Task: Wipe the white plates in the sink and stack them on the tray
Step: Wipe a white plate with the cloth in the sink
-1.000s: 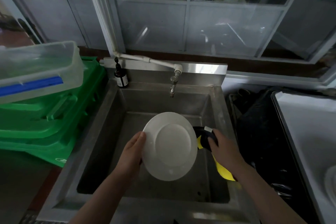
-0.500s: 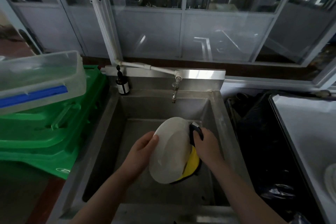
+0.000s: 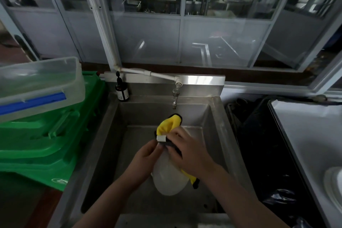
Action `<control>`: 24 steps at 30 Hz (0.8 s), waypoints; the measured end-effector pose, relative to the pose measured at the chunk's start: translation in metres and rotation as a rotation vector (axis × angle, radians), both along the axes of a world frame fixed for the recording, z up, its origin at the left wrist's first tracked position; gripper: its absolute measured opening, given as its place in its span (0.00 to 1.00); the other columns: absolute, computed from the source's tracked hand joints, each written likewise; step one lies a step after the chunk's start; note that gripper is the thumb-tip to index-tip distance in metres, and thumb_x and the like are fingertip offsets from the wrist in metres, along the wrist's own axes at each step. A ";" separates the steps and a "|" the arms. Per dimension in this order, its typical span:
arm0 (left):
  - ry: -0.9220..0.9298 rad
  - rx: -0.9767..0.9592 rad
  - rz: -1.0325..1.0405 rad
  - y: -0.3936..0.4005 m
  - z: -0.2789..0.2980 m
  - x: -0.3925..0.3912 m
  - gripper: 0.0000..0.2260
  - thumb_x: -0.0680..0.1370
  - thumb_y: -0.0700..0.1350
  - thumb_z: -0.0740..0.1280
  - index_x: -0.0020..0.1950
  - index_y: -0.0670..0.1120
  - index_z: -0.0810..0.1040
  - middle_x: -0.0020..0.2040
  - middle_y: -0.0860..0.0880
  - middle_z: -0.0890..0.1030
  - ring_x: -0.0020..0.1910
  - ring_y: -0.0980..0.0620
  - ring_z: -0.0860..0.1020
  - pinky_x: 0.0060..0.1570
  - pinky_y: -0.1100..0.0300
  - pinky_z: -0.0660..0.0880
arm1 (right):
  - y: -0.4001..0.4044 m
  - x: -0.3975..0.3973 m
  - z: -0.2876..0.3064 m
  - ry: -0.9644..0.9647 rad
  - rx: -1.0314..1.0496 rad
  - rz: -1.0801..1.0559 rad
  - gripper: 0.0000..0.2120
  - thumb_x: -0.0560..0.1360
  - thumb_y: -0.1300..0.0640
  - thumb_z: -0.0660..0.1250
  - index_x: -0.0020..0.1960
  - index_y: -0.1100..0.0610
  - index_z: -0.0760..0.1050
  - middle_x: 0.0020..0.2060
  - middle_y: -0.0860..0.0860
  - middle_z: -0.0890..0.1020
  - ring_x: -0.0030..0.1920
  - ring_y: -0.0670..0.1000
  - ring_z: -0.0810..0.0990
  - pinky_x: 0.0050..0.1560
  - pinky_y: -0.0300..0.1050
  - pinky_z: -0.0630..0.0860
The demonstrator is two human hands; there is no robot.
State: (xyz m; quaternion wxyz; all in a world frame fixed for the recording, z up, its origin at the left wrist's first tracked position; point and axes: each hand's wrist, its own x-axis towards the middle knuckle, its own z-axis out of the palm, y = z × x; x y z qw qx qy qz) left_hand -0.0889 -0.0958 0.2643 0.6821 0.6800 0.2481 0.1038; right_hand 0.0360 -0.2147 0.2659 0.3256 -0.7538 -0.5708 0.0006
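Wiping in hand: white plate [image 3: 167, 177] held edge-up over the stainless sink [image 3: 103, 135], left hand [image 3: 146, 155] gripping its rim, right hand [image 3: 188, 152] pressing the yellow cloth [image 3: 166, 124] on the face. Keep rim steady, sweep full circles; probably wet, so grip firmly.

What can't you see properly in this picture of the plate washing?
- White plate, head view: its upper part is hidden by the right hand and yellow cloth.
- Left hand: its fingertips are tucked behind the plate's rim.
- Tray: cut off by the right edge, so its stack cannot be counted.
- Dark bottle: label too small to read.
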 end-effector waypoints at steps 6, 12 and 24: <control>0.013 0.043 -0.029 0.002 0.002 0.002 0.09 0.83 0.44 0.62 0.59 0.50 0.81 0.53 0.49 0.84 0.54 0.47 0.83 0.54 0.50 0.80 | 0.002 0.015 -0.005 0.200 0.094 -0.210 0.11 0.81 0.52 0.62 0.60 0.54 0.77 0.53 0.44 0.74 0.49 0.43 0.75 0.51 0.39 0.74; -0.062 0.042 0.005 0.002 0.013 0.003 0.11 0.81 0.50 0.62 0.61 0.56 0.80 0.56 0.56 0.84 0.56 0.53 0.82 0.56 0.51 0.80 | -0.005 0.049 -0.002 0.434 0.073 -0.523 0.04 0.81 0.55 0.63 0.52 0.54 0.76 0.44 0.45 0.75 0.48 0.47 0.74 0.43 0.37 0.67; -0.178 -0.107 0.121 0.004 0.019 0.009 0.11 0.78 0.53 0.64 0.56 0.61 0.83 0.57 0.52 0.84 0.57 0.49 0.82 0.58 0.39 0.79 | -0.018 0.050 -0.034 0.827 0.060 -0.756 0.08 0.81 0.54 0.60 0.53 0.55 0.77 0.46 0.51 0.81 0.47 0.51 0.79 0.40 0.44 0.71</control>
